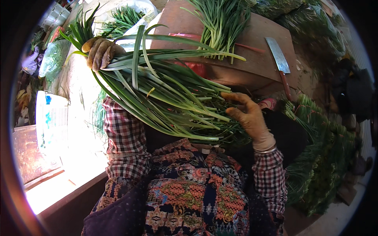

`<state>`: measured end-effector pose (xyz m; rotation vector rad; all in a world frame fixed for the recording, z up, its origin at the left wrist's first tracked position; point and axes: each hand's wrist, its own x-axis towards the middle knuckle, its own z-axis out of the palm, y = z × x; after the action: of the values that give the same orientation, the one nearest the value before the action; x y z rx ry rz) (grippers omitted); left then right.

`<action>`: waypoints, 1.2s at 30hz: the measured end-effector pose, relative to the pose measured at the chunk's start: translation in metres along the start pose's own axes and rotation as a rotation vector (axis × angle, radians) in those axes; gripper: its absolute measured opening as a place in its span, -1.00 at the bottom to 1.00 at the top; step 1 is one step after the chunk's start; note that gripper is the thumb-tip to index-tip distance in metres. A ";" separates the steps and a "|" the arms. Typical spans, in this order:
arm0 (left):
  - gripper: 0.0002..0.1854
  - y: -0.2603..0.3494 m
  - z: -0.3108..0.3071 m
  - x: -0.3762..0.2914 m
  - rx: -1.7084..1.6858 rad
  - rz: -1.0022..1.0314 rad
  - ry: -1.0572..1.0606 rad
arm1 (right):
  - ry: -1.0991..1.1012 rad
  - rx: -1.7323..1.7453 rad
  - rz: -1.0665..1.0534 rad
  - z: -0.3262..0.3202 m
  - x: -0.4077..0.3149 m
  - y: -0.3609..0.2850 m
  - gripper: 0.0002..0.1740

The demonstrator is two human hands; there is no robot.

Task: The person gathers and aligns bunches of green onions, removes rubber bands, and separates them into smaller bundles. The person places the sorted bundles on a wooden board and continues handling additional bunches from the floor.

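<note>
My left hand [102, 54], in a soiled glove, grips a large bunch of long green leafy stalks [165, 88] near the leaf tips. The stalks fan out across my lap, their pale cut ends pointing right. By those ends is my gloved right hand [248, 118], thumb and fingers apart and nothing visible between them. It is near loose leaf scraps [233, 131] on my lap. A second pile of green stalks [223, 26] lies on the wooden board [180, 17] ahead. To its right rests a cleaver [278, 56], its wooden handle over the board's edge.
Many tied green bundles [322, 156] are stacked at my right. Plastic-wrapped greens [313, 32] stand at the far right. A white plastic basket [51, 118] is at the left, near a bagged heap [54, 57]. Another person [31, 63] is farther left.
</note>
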<state>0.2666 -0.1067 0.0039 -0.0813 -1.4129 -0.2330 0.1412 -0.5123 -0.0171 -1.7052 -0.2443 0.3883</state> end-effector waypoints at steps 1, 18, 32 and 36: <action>-0.72 0.001 -0.001 0.001 -0.008 0.014 -0.034 | 0.021 0.159 0.049 0.014 0.001 0.000 -0.49; -0.67 -0.031 0.015 -0.004 0.308 0.011 0.363 | 0.345 0.549 0.028 0.047 0.011 0.005 -0.73; -0.74 -0.040 0.010 0.007 0.299 0.112 0.338 | 0.350 0.609 0.034 0.047 0.021 0.012 -0.77; -0.67 -0.044 0.013 0.005 0.294 0.076 0.425 | 0.400 0.308 0.005 0.043 0.022 0.016 -0.81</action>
<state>0.2452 -0.1472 0.0069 0.1500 -1.0047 0.0243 0.1440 -0.4672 -0.0409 -1.4417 0.1096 0.0760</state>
